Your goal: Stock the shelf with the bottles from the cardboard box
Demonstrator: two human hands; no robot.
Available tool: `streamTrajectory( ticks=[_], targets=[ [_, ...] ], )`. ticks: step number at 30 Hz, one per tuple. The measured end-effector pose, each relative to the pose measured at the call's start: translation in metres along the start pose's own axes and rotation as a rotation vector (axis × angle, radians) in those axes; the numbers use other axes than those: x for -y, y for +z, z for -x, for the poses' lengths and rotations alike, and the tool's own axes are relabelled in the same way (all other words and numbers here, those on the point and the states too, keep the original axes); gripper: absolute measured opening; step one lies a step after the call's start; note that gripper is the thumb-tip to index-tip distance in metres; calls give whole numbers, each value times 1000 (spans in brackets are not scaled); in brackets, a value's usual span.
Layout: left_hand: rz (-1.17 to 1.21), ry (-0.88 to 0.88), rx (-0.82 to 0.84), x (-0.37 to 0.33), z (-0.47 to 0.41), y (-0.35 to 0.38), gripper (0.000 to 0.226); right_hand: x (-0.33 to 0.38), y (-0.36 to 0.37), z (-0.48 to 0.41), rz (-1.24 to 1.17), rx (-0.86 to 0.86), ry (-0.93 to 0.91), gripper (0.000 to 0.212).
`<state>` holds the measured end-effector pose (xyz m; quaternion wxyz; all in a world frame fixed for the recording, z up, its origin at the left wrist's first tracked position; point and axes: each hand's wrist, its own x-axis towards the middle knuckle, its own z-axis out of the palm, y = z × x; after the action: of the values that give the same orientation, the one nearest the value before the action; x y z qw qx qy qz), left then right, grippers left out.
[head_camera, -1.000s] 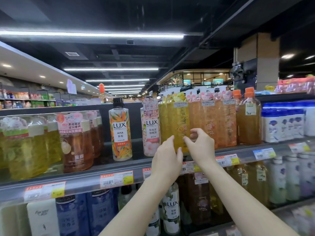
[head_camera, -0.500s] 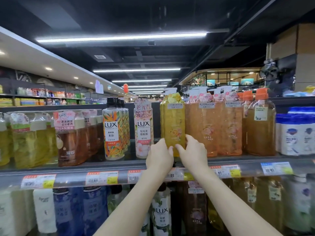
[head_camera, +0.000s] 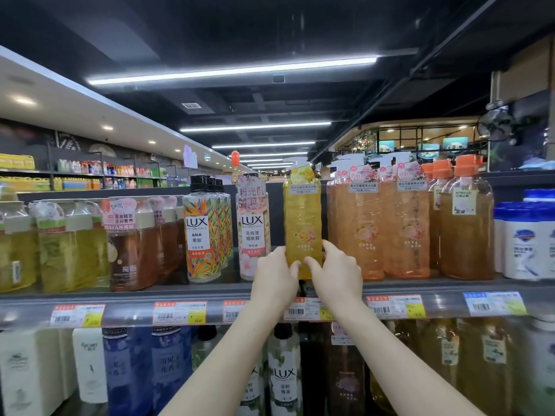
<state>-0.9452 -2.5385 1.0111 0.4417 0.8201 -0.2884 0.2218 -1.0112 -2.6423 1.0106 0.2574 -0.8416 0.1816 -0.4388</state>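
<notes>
A tall yellow bottle stands upright on the top shelf, between a pink LUX bottle and a row of peach bottles. My left hand grips its lower left side and my right hand its lower right side, thumbs on the front. The cardboard box is out of view.
Left of the pink LUX bottle stand orange-flowered LUX bottles, brown bottles and yellow-green ones. Orange-capped bottles and white-and-blue bottles fill the right. Price tags line the shelf edge. The lower shelf holds more bottles.
Both hands have slid down from the middle of the yellow bottle to its base. My view has shifted so the shelf sits further right and closer.
</notes>
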Motion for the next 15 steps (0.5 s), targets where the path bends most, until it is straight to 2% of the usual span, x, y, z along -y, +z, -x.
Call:
streamTrajectory(
  ticks=[9,15],
  targets=[
    [41,-16,48,-1,2,-5,22,3,1,3,-1,17,25,36],
    [37,18,127,-9,11,-17,24,4,-1,5,-54,26,37,27]
  ],
)
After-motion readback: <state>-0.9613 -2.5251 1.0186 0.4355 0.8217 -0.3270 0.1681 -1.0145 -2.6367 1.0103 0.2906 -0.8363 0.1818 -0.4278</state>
